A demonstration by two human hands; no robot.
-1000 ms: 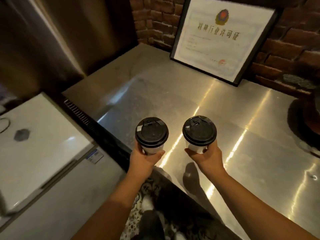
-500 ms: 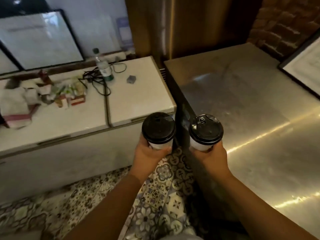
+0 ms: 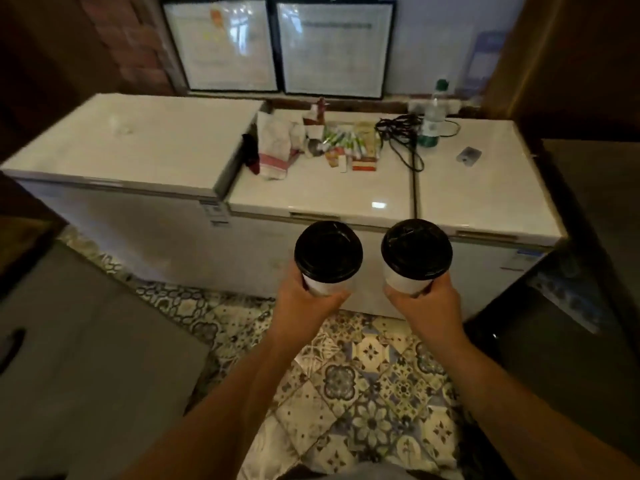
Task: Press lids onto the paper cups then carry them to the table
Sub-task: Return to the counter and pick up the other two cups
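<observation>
I hold two white paper cups upright in front of me, each capped with a black lid. My left hand [image 3: 302, 301] grips the left cup [image 3: 327, 252] from below and behind. The right cup [image 3: 415, 251] sits in my right hand [image 3: 427, 304], fingers wrapped round its lower wall. Both cups hang in the air over the patterned tile floor [image 3: 363, 393], side by side and apart. Most of each cup's wall is hidden under its lid and my fingers.
Two white chest freezers [image 3: 322, 199] stand straight ahead, with a cloth, packets, black cables and a plastic bottle [image 3: 431, 123] on top. Framed boards [image 3: 334, 46] lean on the wall behind. A grey surface [image 3: 86, 358] lies at the left, a dark counter [image 3: 588, 237] at the right.
My view has swung left, away from the steel counter, until the chest freezers face me. Both hands have kept their grip on the cups, which stay level in front of me.
</observation>
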